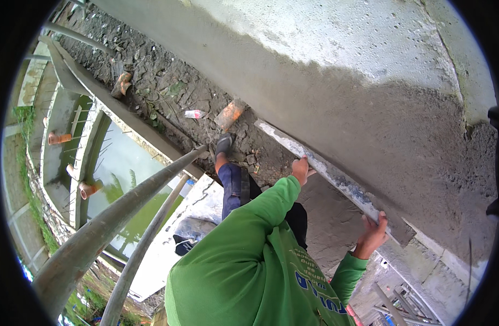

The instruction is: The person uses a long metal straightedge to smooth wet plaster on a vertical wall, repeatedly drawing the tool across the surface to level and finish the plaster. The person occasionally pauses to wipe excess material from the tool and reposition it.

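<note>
A long, narrow straightedge (336, 175), crusted with grey mortar, lies along the wet plaster (336, 108) of the wall and slants from upper left to lower right. Closed on its edge near the middle is my left hand (300, 170), with the arm in a green sleeve. My right hand (373, 234) grips the straightedge closer to its lower right end, fingers curled round the edge. Smooth grey plaster covers the band beside the tool, turning rougher at the right. Beyond it shows paler, pitted concrete (336, 32).
Two scaffold poles (124, 201) slant up from the lower left. Left of them is a concrete basin (78, 157) with greenish water and orange pipe stubs (89, 189). A pipe piece (230, 114) and a plastic bottle (194, 114) lie on muddy ground near my foot (224, 145).
</note>
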Available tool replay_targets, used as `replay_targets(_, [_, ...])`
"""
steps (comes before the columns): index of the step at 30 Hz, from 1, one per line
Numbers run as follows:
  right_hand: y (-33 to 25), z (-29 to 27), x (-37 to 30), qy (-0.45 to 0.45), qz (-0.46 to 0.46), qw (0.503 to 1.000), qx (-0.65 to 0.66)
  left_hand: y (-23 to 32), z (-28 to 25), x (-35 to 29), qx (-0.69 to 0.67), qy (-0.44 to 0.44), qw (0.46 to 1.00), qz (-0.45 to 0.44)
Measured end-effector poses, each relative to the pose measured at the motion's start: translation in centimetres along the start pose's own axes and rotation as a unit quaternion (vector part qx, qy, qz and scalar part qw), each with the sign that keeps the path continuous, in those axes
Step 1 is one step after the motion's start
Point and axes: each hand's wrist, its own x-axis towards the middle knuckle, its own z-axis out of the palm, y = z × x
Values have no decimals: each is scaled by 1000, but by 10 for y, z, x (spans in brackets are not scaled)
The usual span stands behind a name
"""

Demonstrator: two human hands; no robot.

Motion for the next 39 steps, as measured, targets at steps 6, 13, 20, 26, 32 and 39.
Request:
replay_targets(6, [11, 29, -19, -14, -71, 994, -86, -48, 8, 7, -40, -29, 991, -122])
replay_targets(13, [16, 52, -24, -23, -40, 998, -43, 5, 0, 26, -5, -6, 999, -46])
replay_targets(20, [8, 30, -14, -45, -20, 998, -32, 13, -11, 16, -5, -29, 1000, -6])
replay_targets(26, [5, 38, -36, -35, -72, 992, -97, -41, 0, 15, -42, -44, 992, -109])
replay_targets(32, [12, 91, -67, -89, -41, 993, -71, 22, -25, 44, -49, -9, 999, -13])
replay_targets(39, [24, 81, -74, -91, -19, 996, -11, 66, -49, 33, -9, 11, 1000, 10])
